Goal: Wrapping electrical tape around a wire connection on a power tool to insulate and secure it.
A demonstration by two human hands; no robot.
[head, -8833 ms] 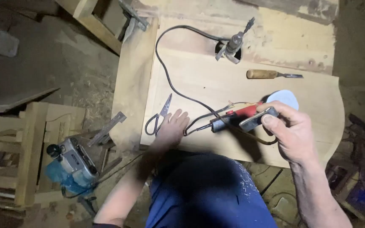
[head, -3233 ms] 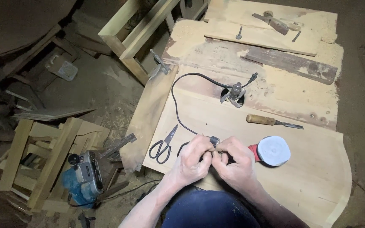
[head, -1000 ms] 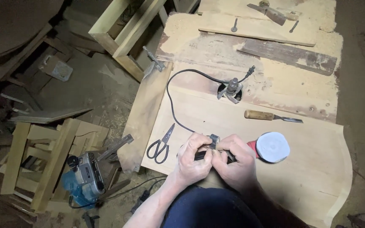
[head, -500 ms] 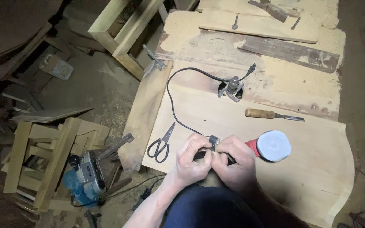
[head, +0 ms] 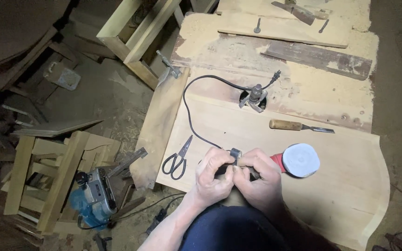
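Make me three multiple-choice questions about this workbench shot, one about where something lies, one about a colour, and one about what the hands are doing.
1. Where do the scissors lie?
A. On the board, left of the hands
B. On the floor by the stool
C. On top of the chisel

2. What colour is the round pad of the sander?
A. Black
B. White
C. Green

3. How are the two hands placed?
A. Both flat on the board
B. One raised in the air
C. Both closed around the sander's dark handle end

Answers:
1 A: they rest on the pale board beside the left hand.
2 B: the disc looks white.
3 C: the left hand and right hand meet on it.
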